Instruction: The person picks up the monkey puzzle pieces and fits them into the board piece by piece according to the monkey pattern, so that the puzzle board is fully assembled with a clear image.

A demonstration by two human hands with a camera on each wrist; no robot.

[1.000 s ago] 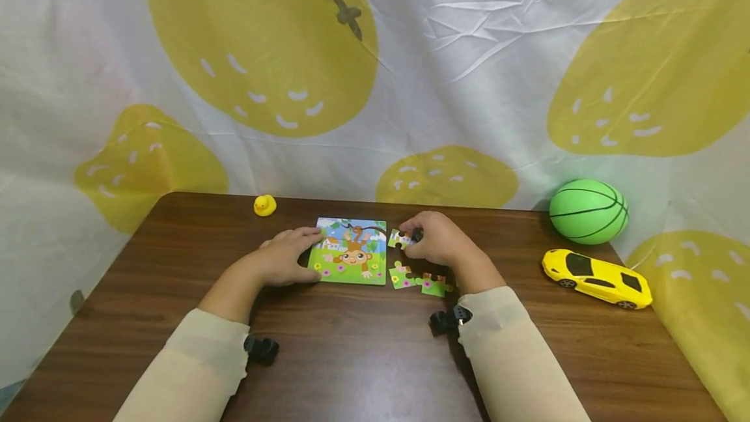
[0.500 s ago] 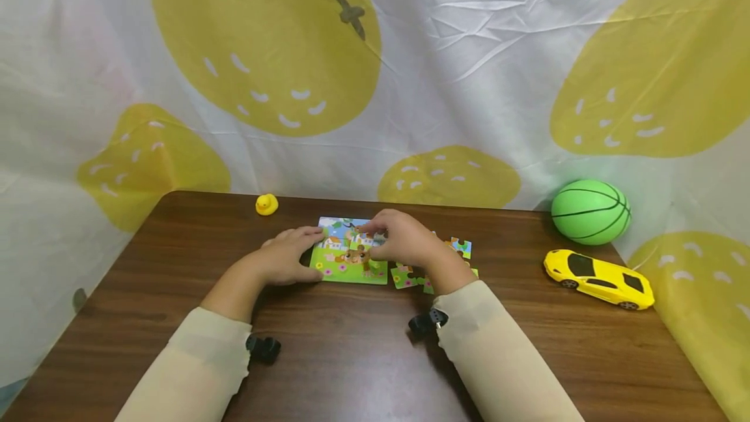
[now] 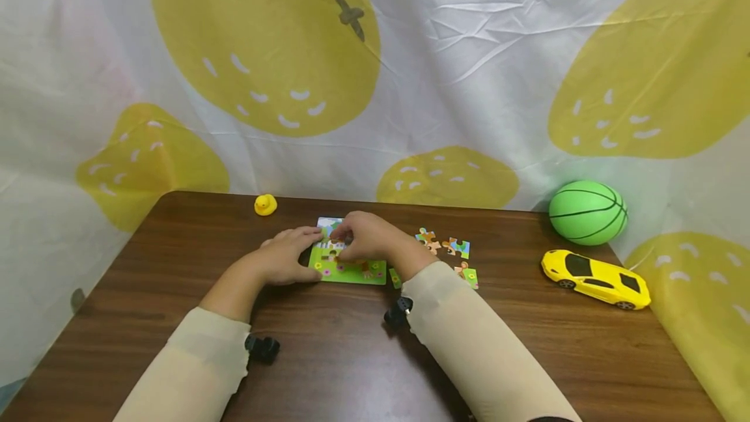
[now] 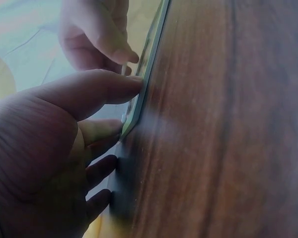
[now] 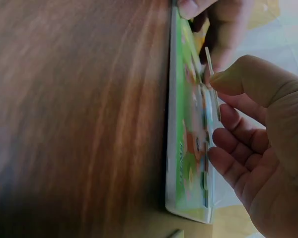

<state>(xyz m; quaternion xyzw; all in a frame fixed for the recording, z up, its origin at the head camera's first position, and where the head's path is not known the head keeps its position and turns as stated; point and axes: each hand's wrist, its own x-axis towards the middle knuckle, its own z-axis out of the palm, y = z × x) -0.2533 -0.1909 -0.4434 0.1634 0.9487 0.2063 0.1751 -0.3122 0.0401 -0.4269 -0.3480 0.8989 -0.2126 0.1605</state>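
A square jigsaw puzzle board [image 3: 354,275] with a cartoon picture in green and blue lies flat on the table. My left hand [image 3: 284,258] holds its left side, the thumb near the lower corner and the fingers by the upper one. Above the board, my right hand [image 3: 370,239] pinches a thin puzzle piece [image 5: 209,59] between thumb and fingers; in the right wrist view the piece stands edge-on, close over the board. The right hand covers much of the picture in the head view.
Several loose puzzle pieces [image 3: 459,248] lie right of the board, partly behind the right forearm. A yellow rubber duck [image 3: 265,205] sits at the back left of the brown table [image 3: 328,357]. At the right are a green ball [image 3: 588,212] and a yellow toy car [image 3: 596,279].
My right hand has moved left from the loose pieces to over the board, carrying a puzzle piece. The left hand has stayed at the board's left side.
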